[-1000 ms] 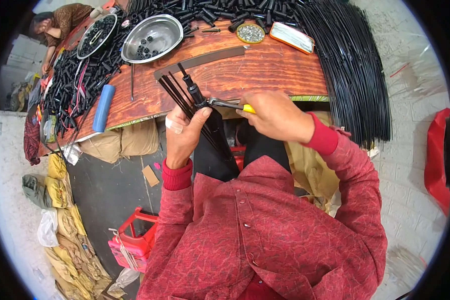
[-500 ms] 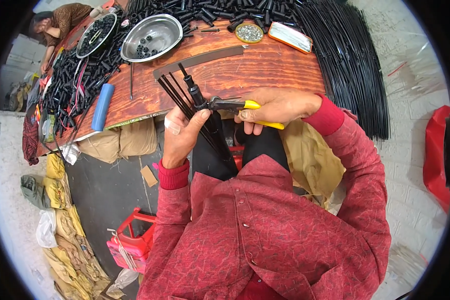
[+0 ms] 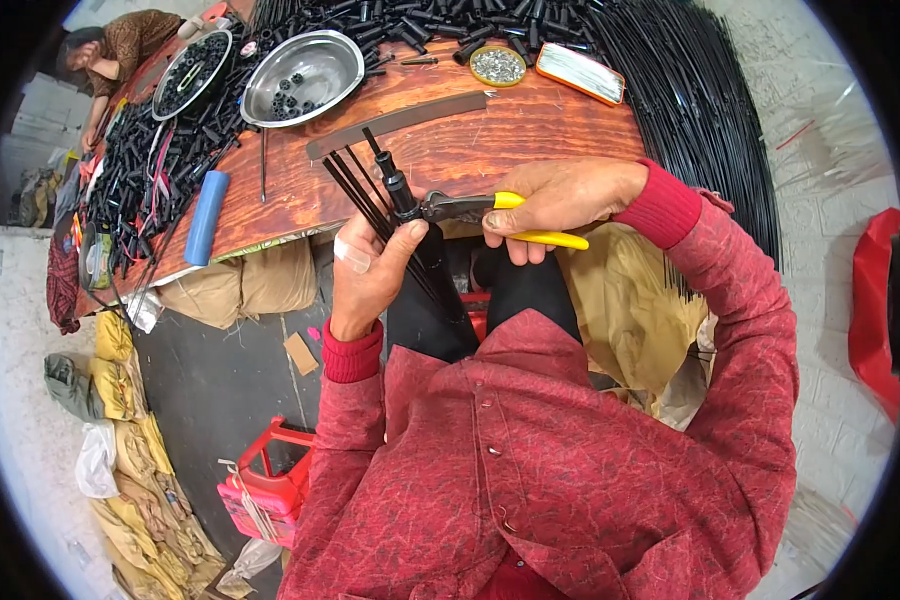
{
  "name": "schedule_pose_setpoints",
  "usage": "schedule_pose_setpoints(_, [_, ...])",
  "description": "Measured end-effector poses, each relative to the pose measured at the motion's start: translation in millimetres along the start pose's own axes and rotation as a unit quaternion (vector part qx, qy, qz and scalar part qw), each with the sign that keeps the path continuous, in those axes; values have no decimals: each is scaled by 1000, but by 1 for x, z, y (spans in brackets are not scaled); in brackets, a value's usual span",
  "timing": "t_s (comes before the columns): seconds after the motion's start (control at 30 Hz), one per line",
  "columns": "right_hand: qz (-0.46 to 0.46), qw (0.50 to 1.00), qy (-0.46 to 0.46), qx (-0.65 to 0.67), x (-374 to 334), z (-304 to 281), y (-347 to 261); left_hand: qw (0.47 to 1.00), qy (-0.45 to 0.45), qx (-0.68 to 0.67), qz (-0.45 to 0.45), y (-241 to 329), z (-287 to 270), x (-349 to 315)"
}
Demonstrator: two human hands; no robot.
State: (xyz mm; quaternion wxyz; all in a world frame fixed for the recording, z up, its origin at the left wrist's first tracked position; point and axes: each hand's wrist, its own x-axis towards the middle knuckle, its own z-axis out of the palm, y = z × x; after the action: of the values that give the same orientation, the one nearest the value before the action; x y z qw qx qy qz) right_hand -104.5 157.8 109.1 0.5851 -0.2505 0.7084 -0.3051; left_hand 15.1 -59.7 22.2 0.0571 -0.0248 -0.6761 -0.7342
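My left hand (image 3: 372, 265), with a pale bandage on one finger, is closed around a black umbrella frame (image 3: 427, 250). Its thin ribs (image 3: 355, 190) fan up past my fingers, beside a stepped black tube (image 3: 394, 182) that stands nearly upright, tilted a little left. My right hand (image 3: 562, 200) is wrapped around pliers (image 3: 460, 207) with yellow handles. The dark jaws of the pliers meet the collar of the tube, close to my left thumb. Exactly what they pinch is too small to tell. The frame's lower end hangs over my lap.
A wooden table (image 3: 450, 135) carries a steel bowl (image 3: 345, 70), a round dish of small metal bits (image 3: 497, 66), a tray of pins (image 3: 582, 72), a flat bar (image 3: 400, 124) and a blue roll (image 3: 206, 218). Black rods (image 3: 710, 110) lie right; another person (image 3: 120, 50) sits far left.
The pliers, frame and both hands have shifted slightly right. My right wrist has turned a little, and that elbow has moved outward. The pliers' jaws remain at the collar.
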Motion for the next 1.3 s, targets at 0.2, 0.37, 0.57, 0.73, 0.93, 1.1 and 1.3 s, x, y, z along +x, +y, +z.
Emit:
schedule_pose_setpoints(0.2, [-23,991,110,-78,8,13,-3,998,40,37,5,-13,-1,2])
schedule_pose_setpoints(0.37, [-133,882,371,-258,43,47,27,996,72,50,20,-14,-5,9])
schedule_pose_setpoints(0.57, [-136,879,360,-283,43,45,23,997,79,24,-9,-11,-15,0])
schedule_pose_setpoints(0.73, [-154,902,255,-311,22,19,17,998,36,-37,-46,-11,-21,0])
schedule_pose_setpoints(0.93, [-148,881,269,-360,6,13,1,998,-5,-49,-46,1,-19,-1])
schedule_pose_setpoints(1.1, [-124,888,242,-371,0,10,-9,998,-8,-36,-46,-1,-16,0])
schedule_pose_setpoints(1.3, [-127,885,251,-372,0,15,-5,999,-5,-8,-35,-4,-10,0])
